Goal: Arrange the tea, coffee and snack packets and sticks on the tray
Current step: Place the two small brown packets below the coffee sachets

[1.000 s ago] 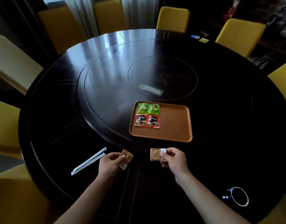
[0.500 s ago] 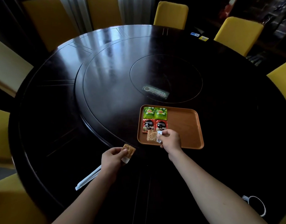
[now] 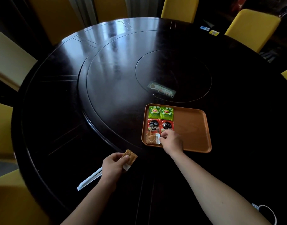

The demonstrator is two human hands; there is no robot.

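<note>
Right hand [image 3: 171, 140] pinches cracker packet [image 3: 151, 138] on tray [image 3: 191, 127]; left hand [image 3: 114, 166] holds 2nd packet [image 3: 129, 157] over counter [image 3: 74, 111].

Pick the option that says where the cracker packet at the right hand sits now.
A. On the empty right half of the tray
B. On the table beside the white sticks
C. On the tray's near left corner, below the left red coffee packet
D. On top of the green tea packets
C: the cracker packet lies in the tray's near left corner, just below the left red coffee packet, with the right hand at its white end.
</note>
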